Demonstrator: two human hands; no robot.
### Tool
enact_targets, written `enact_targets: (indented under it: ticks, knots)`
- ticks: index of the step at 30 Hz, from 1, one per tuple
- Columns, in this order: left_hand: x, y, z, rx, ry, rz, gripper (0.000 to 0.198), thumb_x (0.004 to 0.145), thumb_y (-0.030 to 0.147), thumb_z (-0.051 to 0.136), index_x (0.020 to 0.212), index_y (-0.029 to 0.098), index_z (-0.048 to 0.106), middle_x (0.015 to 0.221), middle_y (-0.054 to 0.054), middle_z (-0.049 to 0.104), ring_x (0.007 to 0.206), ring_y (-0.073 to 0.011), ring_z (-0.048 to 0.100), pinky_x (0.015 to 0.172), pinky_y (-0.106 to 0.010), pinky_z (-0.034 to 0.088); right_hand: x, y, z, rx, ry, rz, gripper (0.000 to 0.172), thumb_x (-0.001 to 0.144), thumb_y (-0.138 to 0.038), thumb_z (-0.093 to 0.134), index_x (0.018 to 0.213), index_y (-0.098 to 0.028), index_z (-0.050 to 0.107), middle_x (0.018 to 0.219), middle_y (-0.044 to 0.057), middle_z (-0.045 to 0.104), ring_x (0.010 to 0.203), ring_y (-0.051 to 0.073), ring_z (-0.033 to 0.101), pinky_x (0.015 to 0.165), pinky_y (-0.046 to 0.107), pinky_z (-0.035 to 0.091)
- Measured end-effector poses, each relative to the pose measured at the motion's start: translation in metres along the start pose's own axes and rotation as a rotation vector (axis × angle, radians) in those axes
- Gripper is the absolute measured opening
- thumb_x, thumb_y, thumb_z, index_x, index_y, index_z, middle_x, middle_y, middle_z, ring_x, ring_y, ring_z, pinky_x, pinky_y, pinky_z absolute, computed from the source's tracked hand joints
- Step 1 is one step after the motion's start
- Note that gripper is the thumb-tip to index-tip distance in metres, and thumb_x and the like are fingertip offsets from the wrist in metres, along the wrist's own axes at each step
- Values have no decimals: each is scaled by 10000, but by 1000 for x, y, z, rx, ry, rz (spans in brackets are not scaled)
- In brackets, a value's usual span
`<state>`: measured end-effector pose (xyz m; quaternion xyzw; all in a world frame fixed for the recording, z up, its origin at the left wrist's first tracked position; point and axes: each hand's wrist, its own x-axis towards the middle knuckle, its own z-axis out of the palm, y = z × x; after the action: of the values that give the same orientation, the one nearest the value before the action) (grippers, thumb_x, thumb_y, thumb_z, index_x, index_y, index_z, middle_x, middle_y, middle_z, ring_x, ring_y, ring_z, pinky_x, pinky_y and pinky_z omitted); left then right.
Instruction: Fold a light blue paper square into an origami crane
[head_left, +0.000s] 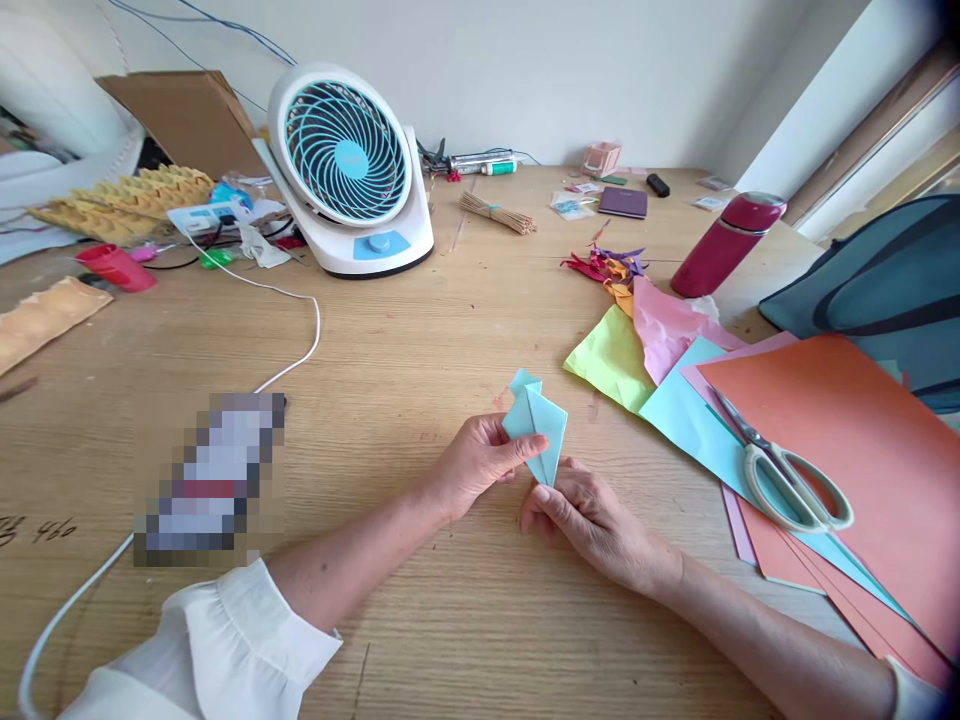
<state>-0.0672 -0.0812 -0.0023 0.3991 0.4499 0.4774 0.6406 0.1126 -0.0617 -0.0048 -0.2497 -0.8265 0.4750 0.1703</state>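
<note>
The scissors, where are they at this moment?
In the head view, the scissors lie at the right, on the stack of coloured paper, to the right of the right hand.

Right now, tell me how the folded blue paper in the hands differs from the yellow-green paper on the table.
The folded blue paper is pale blue; the yellow-green paper is brighter.
The blue one is a compact, pointed shape; the yellow-green one lies spread out, looking larger.
The left hand and right hand hold the blue one; neither touches the yellow-green one.
Both show creases.
</note>
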Motion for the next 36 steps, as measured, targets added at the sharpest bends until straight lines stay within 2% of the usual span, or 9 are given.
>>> enact_targets:
  ticks: [3, 10, 17, 22, 25, 28, 31, 33, 36]
  knots:
    - [-1, 0, 2, 27, -33, 10, 392, 751, 453, 778, 662, 142, 556, 565, 71, 426, 514, -50, 319, 501, -209, 270, 1, -1, -1, -3, 22, -18, 629, 1047, -548, 267, 798, -193, 723, 632, 7, 601, 705, 150, 566, 846, 322, 402]
    - [1, 4, -3, 131, 54, 85, 366, 766, 439, 757, 654, 141, 578, 601, 46, 513, 561, -69, 412, 557, -214, 342, 3, -4, -3, 28, 30, -21, 566, 1012, -591, 357, 827, -183, 703, 659, 6, 593, 668, 145, 563, 744, 295, 427]
    - [-1, 3, 0, 124, -32, 50, 363, 732, 429, 802, 670, 144, 585, 589, 29, 590, 569, -103, 538, 571, -229, 417, 1, 0, -1, 124, 99, 63, 552, 1002, -576, 407, 789, -176, 722, 598, -8, 547, 613, 129, 530, 656, 258, 430]
    - [-4, 5, 6, 6, -181, 16, 372, 778, 459, 770, 701, 150, 577, 540, 34, 573, 543, -140, 610, 564, -252, 460, 0, 3, 0, 142, 140, 62, 526, 988, -579, 446, 810, -171, 726, 590, -20, 537, 581, 116, 508, 626, 245, 410]
    - [-5, 6, 7, -5, -172, 11, 399, 789, 487, 753, 680, 148, 573, 554, 23, 570, 580, -160, 626, 612, -284, 483, 0, 2, 1, 115, 151, 52, 537, 988, -586, 437, 785, -179, 721, 579, -17, 547, 587, 121, 513, 624, 245, 410]
    - [-4, 6, 4, 19, -81, 3, 418, 752, 485, 786, 648, 146, 565, 544, 37, 530, 540, -108, 527, 570, -244, 411, 1, 0, 1, 83, 146, 39, 552, 998, -582, 412, 767, -182, 715, 566, -15, 547, 577, 124, 514, 630, 254, 417]
    - [-1, 5, -1, 12, 37, -5, 481, 676, 474, 844, 590, 150, 499, 509, 86, 375, 482, -45, 310, 488, -211, 230, 1, 0, 3, 38, 134, 11, 534, 1016, -540, 402, 764, -184, 710, 569, -15, 552, 575, 125, 523, 682, 276, 428]
    - [1, 4, -4, -11, 55, -25, 504, 649, 485, 856, 584, 149, 486, 516, 95, 318, 489, -38, 233, 484, -223, 156, 1, 0, 4, 14, 133, -3, 521, 1023, -517, 401, 756, -189, 704, 572, -15, 552, 588, 128, 530, 721, 290, 427]
    - [3, 1, -8, -42, 16, -53, 476, 655, 491, 854, 619, 140, 534, 534, 86, 339, 504, -42, 232, 488, -232, 147, 1, 0, 3, 12, 119, -12, 507, 1021, -508, 409, 750, -188, 694, 574, -17, 541, 598, 129, 519, 747, 300, 416]
